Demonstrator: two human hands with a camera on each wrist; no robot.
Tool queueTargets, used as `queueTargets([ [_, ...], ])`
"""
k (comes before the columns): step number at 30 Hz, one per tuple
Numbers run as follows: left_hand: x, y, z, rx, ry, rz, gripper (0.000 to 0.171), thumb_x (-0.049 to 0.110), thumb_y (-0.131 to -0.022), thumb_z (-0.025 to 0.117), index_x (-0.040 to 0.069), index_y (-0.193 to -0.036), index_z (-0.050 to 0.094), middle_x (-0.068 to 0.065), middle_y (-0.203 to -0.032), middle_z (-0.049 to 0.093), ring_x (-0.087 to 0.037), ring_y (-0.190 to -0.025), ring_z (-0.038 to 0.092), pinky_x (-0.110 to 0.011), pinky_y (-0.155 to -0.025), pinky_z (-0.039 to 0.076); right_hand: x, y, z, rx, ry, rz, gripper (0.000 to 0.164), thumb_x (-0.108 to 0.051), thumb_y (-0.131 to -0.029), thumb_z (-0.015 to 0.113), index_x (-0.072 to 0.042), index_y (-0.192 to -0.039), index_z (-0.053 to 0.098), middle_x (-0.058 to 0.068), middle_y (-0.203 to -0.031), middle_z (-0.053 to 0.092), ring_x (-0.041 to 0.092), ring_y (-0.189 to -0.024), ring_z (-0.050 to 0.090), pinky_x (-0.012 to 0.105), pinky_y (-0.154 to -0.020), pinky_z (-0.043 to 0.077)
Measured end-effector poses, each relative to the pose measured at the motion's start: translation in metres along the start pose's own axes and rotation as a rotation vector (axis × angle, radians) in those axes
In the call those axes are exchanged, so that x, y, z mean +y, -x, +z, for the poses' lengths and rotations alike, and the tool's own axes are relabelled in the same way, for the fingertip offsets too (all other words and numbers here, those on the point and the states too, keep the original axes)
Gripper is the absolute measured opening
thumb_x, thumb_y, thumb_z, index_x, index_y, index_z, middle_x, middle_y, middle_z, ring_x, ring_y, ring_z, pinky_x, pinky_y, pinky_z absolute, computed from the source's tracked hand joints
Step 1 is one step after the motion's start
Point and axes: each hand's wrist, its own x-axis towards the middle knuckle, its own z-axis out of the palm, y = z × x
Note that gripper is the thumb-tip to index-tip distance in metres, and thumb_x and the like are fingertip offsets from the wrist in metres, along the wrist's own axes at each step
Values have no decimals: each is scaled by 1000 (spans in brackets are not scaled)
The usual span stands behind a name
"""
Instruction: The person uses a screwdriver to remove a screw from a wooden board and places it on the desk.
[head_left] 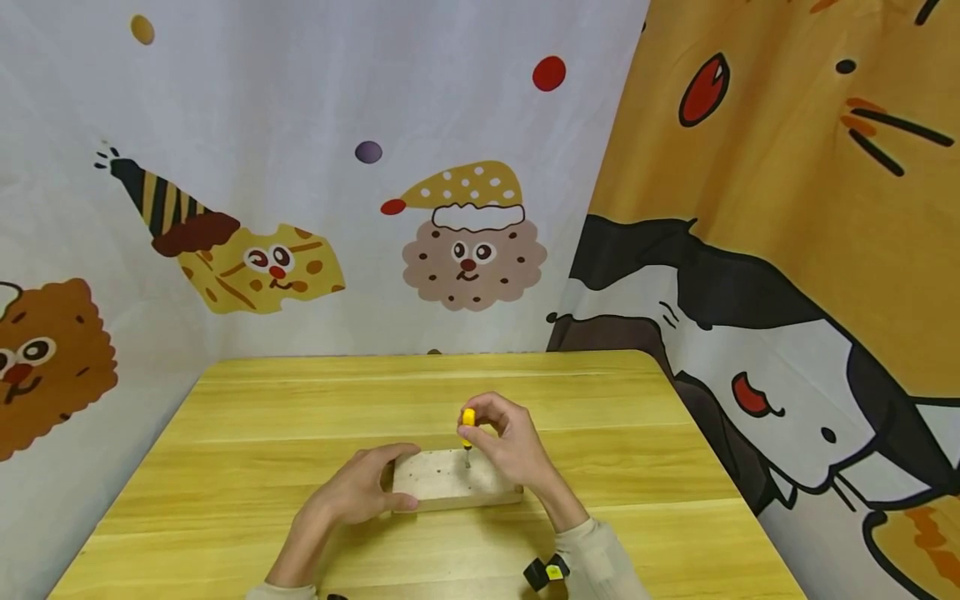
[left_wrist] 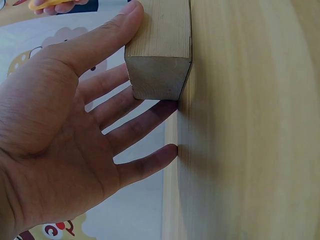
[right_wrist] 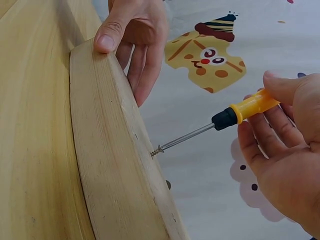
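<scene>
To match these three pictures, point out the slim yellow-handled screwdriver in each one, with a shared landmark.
Head: slim yellow-handled screwdriver, below centre.
Left wrist: only part of its yellow handle, at the top edge, far left.
Right wrist: slanting from centre rightward.
Shared landmark: pale rectangular wooden block.

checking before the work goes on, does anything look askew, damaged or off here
Nothing plainly stands out. The wooden block rests on the table, held by the left hand, and the screwdriver in the right hand meets the screw. The screw sticks up, but that looks like unfinished driving rather than damage.
</scene>
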Motion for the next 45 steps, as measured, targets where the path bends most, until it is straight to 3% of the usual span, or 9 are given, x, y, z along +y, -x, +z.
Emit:
queueTargets([
  [10, -1, 0, -1, 0, -5, 10, 82, 36, -90, 97, 9, -159, 62, -16, -165, 64, -48, -157, 54, -75, -130, 42, -1, -2, 0, 7, -32, -28, 31, -2, -106, 77, -5, -135, 69, 22, -118, 84, 16, -106, 82, 28, -96, 68],
  [17, 0, 0, -1, -4, -2, 16, 82, 36, -91, 97, 7, -159, 62, -17, -164, 64, -49, -157, 54, -76, -129, 42, -1, -2, 0, 4, -47, -29, 31, 2, -105, 76, -4, -134, 68, 23, -115, 82, 13, -104, 80, 26, -96, 67],
  [23, -2, 0, 0, -5, -5, 9, 82, 37, -91, 97, 8, -159, 62, -17, -165, 64, -48, -157, 54, -75, -130, 42, 1, -2, 0, -2, -51, -29, 26, -2, -107, 76, -5, -132, 69, 22, -114, 82, 43, -103, 80, 25, -90, 68],
  [24, -2, 0, 0, -6, -4, 11, 82, 37, -91, 97, 8, -159, 62, -17, -165, 64, -48, -157, 54, -75, -130, 42, 2, -2, 0, -3, -52, -31, 25, -2, -107, 76, -5, -131, 69, 23, -114, 82, 42, -103, 80, 25, -89, 68],
  [31, -2, 0, -1, -8, -2, 21, 83, 37, -91, 97, 8, -160, 61, -18, -165, 63, -50, -157, 54, -76, -130, 41, 2, -3, 0, 5, -22, -62, 25, -1, -106, 76, -2, -131, 73, 25, -112, 81, 4, -102, 77, 28, -95, 68],
  [40, -2, 0, -1, -3, -7, 20, 82, 36, -91, 97, 8, -160, 61, -18, -165, 63, -49, -157, 53, -76, -130, 41, 1, -2, -1, 8, 14, -79, 35, -2, -106, 76, -5, -141, 71, 21, -115, 83, 19, -103, 81, 34, -99, 69],
  [45, -2, 0, -1, -5, -1, 11, 83, 37, -91, 97, 8, -160, 61, -18, -165, 63, -50, -158, 53, -76, -130, 41, 1, -2, -1, 7, -5, -69, 31, -1, -107, 75, -6, -137, 71, 22, -115, 82, 25, -104, 82, 32, -99, 68],
])
